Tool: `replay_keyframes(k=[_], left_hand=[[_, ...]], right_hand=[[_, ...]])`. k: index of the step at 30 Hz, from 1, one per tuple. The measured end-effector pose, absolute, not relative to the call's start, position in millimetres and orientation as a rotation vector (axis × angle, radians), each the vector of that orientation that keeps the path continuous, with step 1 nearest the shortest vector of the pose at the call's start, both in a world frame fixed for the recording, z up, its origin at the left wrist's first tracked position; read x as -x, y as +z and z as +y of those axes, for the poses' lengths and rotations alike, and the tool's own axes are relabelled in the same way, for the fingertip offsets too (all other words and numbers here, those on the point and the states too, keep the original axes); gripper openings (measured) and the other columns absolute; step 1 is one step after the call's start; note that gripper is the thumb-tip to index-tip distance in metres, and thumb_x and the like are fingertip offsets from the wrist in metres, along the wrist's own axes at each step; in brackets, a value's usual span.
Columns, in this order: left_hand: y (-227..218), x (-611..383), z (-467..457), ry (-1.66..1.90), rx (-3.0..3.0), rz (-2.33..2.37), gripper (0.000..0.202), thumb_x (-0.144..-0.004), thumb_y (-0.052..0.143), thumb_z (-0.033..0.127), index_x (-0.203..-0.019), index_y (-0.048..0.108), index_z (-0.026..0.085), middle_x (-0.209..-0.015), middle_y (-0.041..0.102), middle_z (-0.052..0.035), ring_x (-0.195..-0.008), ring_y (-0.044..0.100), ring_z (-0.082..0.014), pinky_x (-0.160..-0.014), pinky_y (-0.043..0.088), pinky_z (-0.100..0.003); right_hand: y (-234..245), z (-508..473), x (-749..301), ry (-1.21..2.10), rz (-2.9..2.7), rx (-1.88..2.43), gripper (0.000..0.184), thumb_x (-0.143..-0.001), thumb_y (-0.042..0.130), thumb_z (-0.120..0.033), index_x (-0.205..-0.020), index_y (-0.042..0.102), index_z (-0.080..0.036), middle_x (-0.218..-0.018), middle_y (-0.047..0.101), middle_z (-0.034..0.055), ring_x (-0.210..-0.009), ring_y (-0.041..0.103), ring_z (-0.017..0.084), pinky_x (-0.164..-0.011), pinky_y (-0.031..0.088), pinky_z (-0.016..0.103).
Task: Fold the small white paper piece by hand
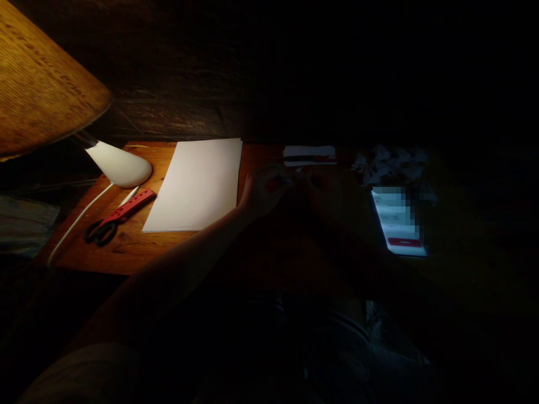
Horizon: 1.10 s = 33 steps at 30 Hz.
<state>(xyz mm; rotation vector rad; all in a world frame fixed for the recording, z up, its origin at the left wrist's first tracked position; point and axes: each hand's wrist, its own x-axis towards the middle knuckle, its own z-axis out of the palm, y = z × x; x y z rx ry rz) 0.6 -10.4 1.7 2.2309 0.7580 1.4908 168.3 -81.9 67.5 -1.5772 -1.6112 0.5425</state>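
Observation:
In the dim middle of the table, my left hand [261,189] has its fingers curled inward. My right hand [319,188], mostly in shadow, meets it from the other side with fingers pinched. A small piece of white paper [298,170] pokes out between the fingertips of both hands; its shape is too dark to make out. Just beyond the hands lies a white paper strip [309,151] with a dark and red pen-like object [311,159] across it. To the left of my left hand is a stack of white paper [202,185].
Scissors with black handles [101,231] lie beside a red slotted strip [129,206] at the left. A lamp [120,164] with a cord stands behind them. A lit phone [398,221] and several crumpled or folded white papers [391,163] are at the right.

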Motion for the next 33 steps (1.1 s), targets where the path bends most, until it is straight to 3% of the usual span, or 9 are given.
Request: replay_keyframes(k=[9, 18, 33], left_hand=[[0.1, -0.3, -9.8, 1.437, -2.154, 0.78, 0.023, -0.091, 0.074, 0.042, -0.092, 0.075, 0.019, -0.092, 0.078, -0.0051, -0.083, 0.073, -0.0145, -0.076, 0.058, -0.027], [0.4, 0.0, -9.9, 1.403, -2.15, 0.75, 0.026, -0.094, 0.07, 0.044, -0.094, 0.076, 0.018, -0.095, 0.078, -0.0061, -0.087, 0.073, -0.0154, -0.078, 0.059, -0.028], [-1.3, -1.8, -9.3, 1.382, -2.014, 0.767, 0.027, -0.092, 0.072, 0.044, -0.096, 0.075, 0.017, -0.096, 0.079, -0.0056, -0.087, 0.074, -0.0135, -0.078, 0.059, -0.024]], right_hand=[[49.6, -67.8, -169.0, 0.734, -1.49, 1.485, 0.023, -0.09, 0.06, -0.021, -0.067, 0.061, -0.022, -0.079, 0.07, 0.0019, -0.081, 0.065, 0.02, -0.077, 0.05, 0.032], [80.7, -85.7, -169.3, 0.681, -1.587, 1.588, 0.023, -0.092, 0.061, -0.023, -0.069, 0.065, -0.021, -0.08, 0.071, 0.004, -0.083, 0.065, 0.022, -0.074, 0.048, 0.031], [70.7, -81.5, -167.9, 0.577, -1.593, 1.587, 0.02, -0.095, 0.061, -0.027, -0.079, 0.07, -0.019, -0.09, 0.074, 0.0068, -0.084, 0.064, 0.021, -0.075, 0.046, 0.031]])
